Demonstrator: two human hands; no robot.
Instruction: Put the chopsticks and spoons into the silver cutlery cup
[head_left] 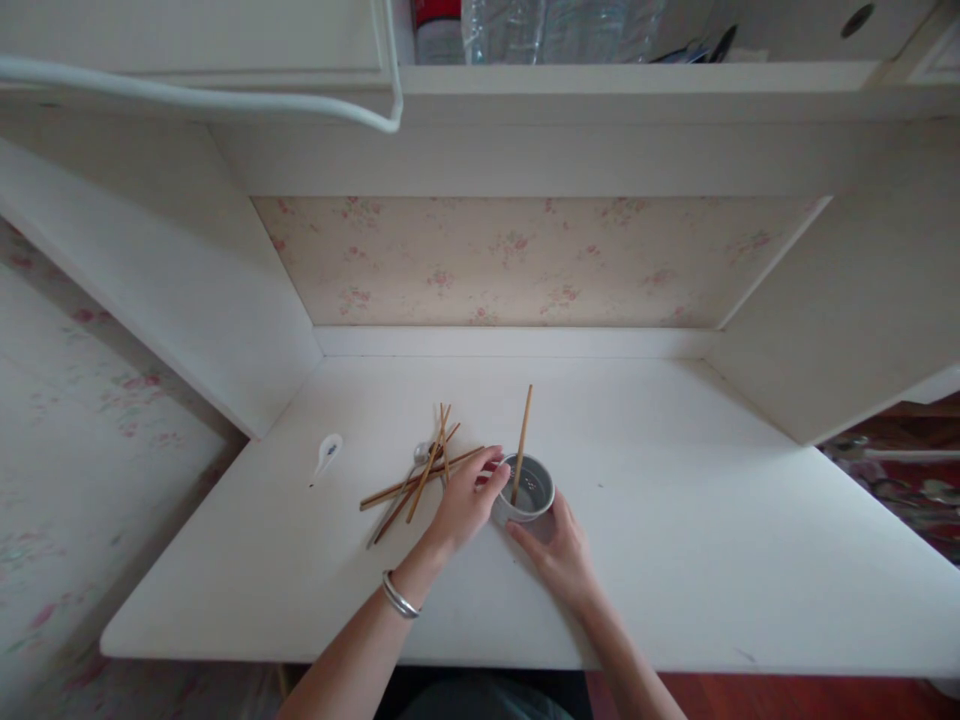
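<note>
Between both hands: small grey bowl [548, 499], one chopstick [523, 430] leaning upright in it. Grip: right hand [559, 550] cups the bowl's near wall, steadying; left hand [466, 505] loosely curled, fingertips at the rim and at the nearest tip of the loose chopsticks [420, 480] just left of it, pinch unclear. Judged step: loading sticks into bowl. Next pick needs one stick isolated from the crossed pile

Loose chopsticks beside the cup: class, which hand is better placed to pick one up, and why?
Probably the left hand: its fingertips lie at the loose chopsticks, while the right hand holds the cup.
</note>
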